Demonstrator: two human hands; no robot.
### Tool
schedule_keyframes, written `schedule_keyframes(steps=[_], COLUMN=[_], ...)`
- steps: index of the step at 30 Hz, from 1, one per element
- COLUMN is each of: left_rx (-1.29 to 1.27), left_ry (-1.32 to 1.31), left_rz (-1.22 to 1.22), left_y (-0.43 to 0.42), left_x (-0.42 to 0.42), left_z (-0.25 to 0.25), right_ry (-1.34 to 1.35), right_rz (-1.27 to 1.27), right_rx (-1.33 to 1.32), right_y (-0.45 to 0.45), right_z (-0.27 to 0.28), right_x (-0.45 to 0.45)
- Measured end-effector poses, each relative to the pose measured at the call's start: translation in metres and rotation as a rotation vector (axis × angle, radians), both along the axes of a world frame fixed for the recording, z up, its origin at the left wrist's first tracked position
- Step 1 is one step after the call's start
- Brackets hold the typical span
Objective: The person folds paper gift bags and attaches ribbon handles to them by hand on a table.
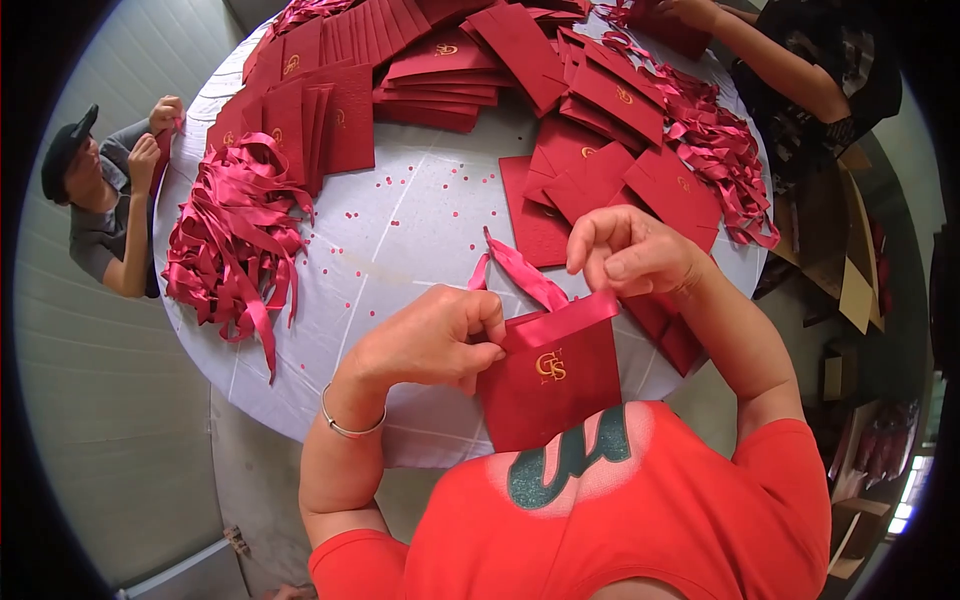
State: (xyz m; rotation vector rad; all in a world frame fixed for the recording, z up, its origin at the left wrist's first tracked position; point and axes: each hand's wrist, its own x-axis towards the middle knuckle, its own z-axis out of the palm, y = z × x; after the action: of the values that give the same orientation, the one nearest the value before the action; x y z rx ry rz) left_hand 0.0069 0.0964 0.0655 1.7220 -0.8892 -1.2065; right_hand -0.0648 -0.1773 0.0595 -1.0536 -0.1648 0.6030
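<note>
A dark red paper bag with gold letters stands against my front at the table's near edge. A pink ribbon stretches across its top between my two hands. At the bag's upper left corner, my left hand is closed in a pinch on the ribbon and bag edge; the fingertips are partly hidden. My right hand is curled above the upper right corner, where the ribbon's end runs up under its fingers. Another loop of pink ribbon lies just behind the bag's top.
Heaps of pink ribbon lie on the round white-covered table, left and right. Stacked red bags fill its far side; more lie at right. Small red dots are scattered about. Two other people work at the table's sides. Cardboard boxes stand right.
</note>
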Motion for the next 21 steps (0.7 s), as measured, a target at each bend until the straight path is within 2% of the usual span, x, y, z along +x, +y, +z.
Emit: schedule_keyframes(steps=[1, 6, 7, 8, 11, 15, 17, 21], left_rx=[0.003, -0.06, -0.054, -0.076, -0.142, -0.177, -0.197, -0.271], left_ry=[-0.001, -0.054, -0.055, -0.085, -0.192, -0.28, -0.301, -0.367], left_rz=[0.002, 0.002, 0.002, 0.012, 0.021, 0.024, 0.029, 0.021], left_y=[0.001, 0.0, 0.001, 0.002, 0.003, 0.004, 0.005, 0.005], left_x=[-0.001, -0.003, -0.004, -0.005, -0.008, -0.013, -0.016, -0.02], left_z=[0.001, 0.002, 0.002, 0.003, 0.001, 0.006, 0.009, 0.01], right_ry=[-0.001, -0.235, -0.166, -0.168, -0.424, -0.326, -0.1, -0.022], right_rz=[0.002, 0.016, 0.085, 0.085, 0.197, 0.262, 0.379, 0.396], right_rx=[0.003, -0.403, -0.504, -0.498, -0.727, -0.701, -0.727, -0.689], right_y=[0.001, 0.036, 0.041, 0.047, 0.064, 0.071, 0.07, 0.073], right_z=[0.0, 0.013, 0.017, 0.015, 0.01, 0.011, 0.022, 0.008], right_x=[0.002, 0.017, 0.021, 0.024, 0.028, 0.036, 0.042, 0.05])
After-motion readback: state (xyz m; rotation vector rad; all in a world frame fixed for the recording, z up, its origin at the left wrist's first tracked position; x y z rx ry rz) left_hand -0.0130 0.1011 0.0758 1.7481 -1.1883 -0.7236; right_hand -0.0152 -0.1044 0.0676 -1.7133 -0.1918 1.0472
